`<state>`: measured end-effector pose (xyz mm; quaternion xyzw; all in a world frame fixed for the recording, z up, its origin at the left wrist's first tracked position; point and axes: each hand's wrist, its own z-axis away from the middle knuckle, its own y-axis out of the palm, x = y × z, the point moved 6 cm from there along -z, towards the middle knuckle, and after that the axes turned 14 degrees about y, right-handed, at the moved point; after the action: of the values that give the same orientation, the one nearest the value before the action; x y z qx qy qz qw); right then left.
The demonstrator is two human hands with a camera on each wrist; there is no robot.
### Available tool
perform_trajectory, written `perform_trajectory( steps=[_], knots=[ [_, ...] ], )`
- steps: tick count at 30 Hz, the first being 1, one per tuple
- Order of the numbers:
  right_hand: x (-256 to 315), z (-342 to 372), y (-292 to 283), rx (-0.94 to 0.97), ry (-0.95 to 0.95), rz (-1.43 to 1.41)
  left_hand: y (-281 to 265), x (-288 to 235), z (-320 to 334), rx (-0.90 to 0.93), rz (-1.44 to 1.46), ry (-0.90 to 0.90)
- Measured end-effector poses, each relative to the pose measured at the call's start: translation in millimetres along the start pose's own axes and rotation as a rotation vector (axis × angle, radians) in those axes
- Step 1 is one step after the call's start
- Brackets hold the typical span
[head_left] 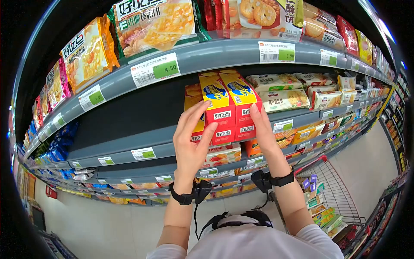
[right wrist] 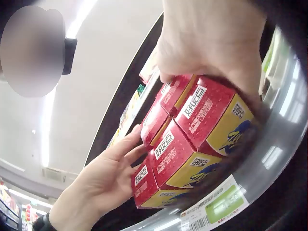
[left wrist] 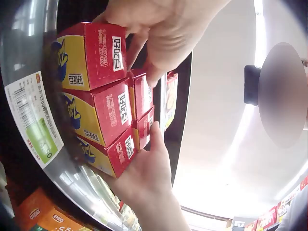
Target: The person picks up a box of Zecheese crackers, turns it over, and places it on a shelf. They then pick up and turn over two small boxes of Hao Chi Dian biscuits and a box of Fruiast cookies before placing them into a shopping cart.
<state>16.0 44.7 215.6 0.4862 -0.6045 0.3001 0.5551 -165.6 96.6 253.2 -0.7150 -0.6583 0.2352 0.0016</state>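
Note:
Small red-and-yellow snack boxes (head_left: 222, 123) with a blue logo on their yellow tops stand close together in two layers on the shelf. My left hand (head_left: 189, 134) lies along their left side, its fingers reaching over the left column and its thumb at the front faces. On the right side, my right hand (head_left: 265, 129) presses against the boxes, fairly straight, with its thumb at the front. The left wrist view shows the front ends of the boxes (left wrist: 106, 106) between both hands. Most of the right fingers are hidden beside the stack in the right wrist view.
A grey upper shelf edge (head_left: 224, 51) with price tags runs above the boxes. Wrapped biscuit packs (head_left: 280, 97) lie to their right, and more packs (head_left: 155, 26) stand above. A shopping cart (head_left: 340, 194) with goods stands at the lower right.

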Motion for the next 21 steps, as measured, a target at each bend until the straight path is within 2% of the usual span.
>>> perform_trajectory(
  steps=[3, 5, 7, 9, 11, 14, 21],
  knots=[
    [-0.4, 1.3, -1.6, 0.007, -0.022, 0.022, -2.0, 9.0, 7.0, 0.001, 0.076, -0.041],
    [-5.2, 0.2, -4.0, 0.026, -0.016, 0.027, -11.9, 10.5, 9.4, -0.195, 0.156, -0.056],
    [-9.2, 0.4, -6.7, 0.021, -0.005, 0.009, -12.4, 21.2, 20.3, -0.176, 0.151, -0.125],
    [-9.3, 0.3, -7.7, 0.02, -0.004, 0.045, -6.1, 32.0, 32.2, -0.278, 0.399, -0.297],
    [-9.9, 0.3, -8.8, 0.01, -0.01, 0.061, -6.3, 37.3, 36.3, -0.234, 0.35, -0.305],
    [-9.2, 1.4, -8.9, 0.015, 0.001, 0.081, -3.8, 40.6, 41.3, -0.16, 0.434, -0.406],
    [-16.2, 0.0, -12.5, -0.005, 0.049, 0.12, -1.8, 29.9, 36.8, -0.158, 0.514, -0.431]
  ],
)
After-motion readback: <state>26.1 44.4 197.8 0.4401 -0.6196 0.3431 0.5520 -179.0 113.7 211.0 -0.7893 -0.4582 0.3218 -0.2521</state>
